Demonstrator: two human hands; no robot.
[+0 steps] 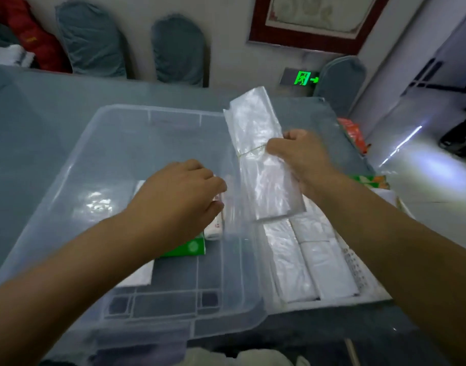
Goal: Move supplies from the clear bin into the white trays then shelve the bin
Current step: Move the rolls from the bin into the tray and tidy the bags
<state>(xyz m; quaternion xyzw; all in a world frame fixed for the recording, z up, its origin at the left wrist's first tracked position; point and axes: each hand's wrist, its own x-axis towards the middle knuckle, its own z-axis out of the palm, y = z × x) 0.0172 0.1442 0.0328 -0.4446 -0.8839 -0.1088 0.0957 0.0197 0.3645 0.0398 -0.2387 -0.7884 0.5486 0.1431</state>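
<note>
Fingers of the right hand clamp on a bundle of clear plastic bags, tied at the middle with a thin band and held above the right wall of the clear bin. The left hand reaches down inside the bin, fingers curled toward a small white packet next to a green box; whether they grip it cannot be told. Just right of the bin, a white tray holds more folded bags. The bin rests on a grey table.
</note>
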